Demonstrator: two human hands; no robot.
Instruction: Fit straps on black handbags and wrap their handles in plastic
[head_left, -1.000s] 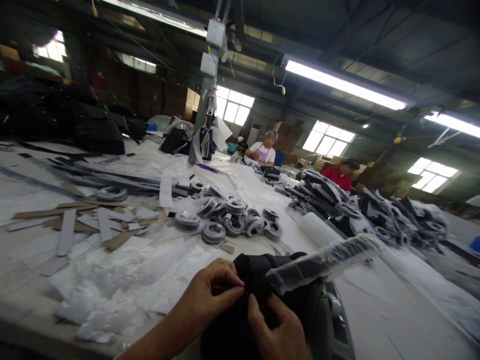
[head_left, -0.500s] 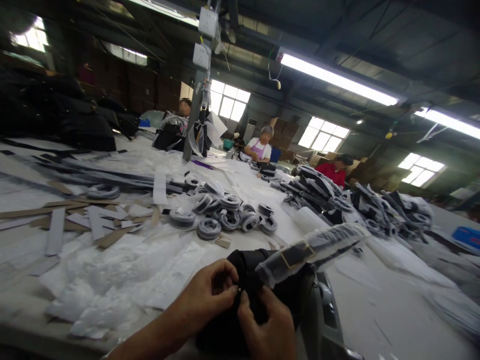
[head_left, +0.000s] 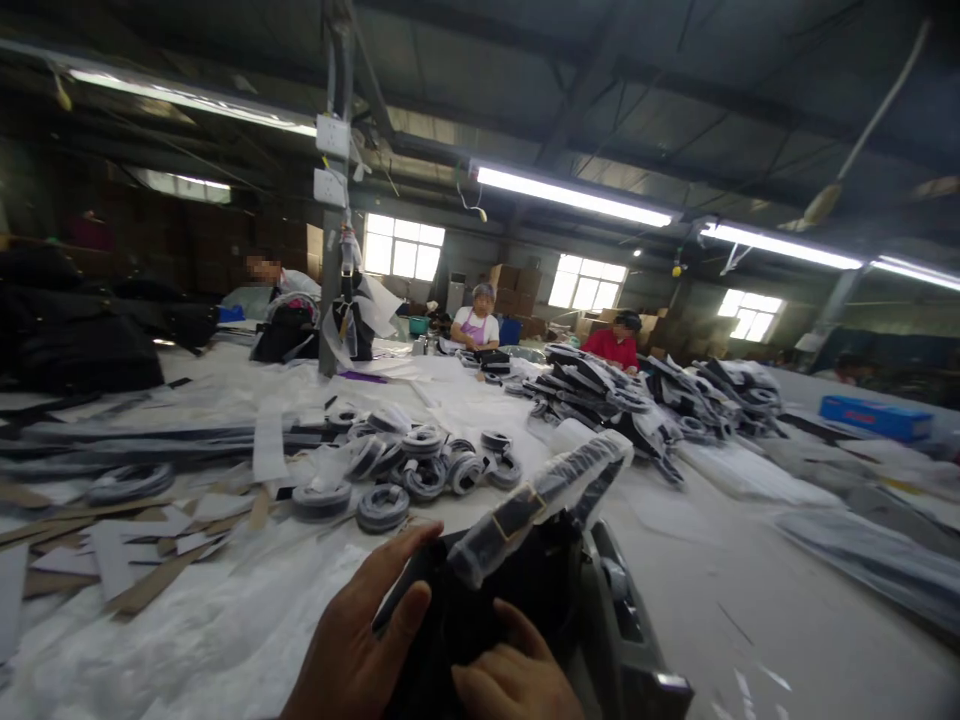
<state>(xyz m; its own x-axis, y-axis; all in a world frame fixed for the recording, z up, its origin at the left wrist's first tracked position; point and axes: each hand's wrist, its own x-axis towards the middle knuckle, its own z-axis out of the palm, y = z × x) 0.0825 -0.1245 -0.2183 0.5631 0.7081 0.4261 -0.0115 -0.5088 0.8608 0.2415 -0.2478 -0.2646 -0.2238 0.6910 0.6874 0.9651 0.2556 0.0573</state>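
Note:
A black bag (head_left: 495, 560) rests on the table close in front of me, its details lost in the dark. Its handle (head_left: 517, 510) sticks up, wrapped in clear plastic film. My left hand (head_left: 360, 625) is at the bag's left side, thumb and fingers parted with the bag's edge between them. On the bag's front lies my right hand (head_left: 517, 670), index finger stretched out and the other fingers bent, with nothing visible in it. A grey-black frame with a metal-like end (head_left: 630, 640) stands against the bag's right side.
Several wrapped strap coils (head_left: 424, 475) lie beyond the bag. Cardboard strips (head_left: 150, 580) and crumpled white sheeting (head_left: 247, 620) are on the left. Wrapped black pieces (head_left: 592, 390) are heaped farther back. A post (head_left: 330, 290) rises from the table; several people sit beyond.
The view has swung right. My hands, earlier pinching together at the bag's front, have come apart; the left has moved to the bag's side, and the right index finger is now stretched out.

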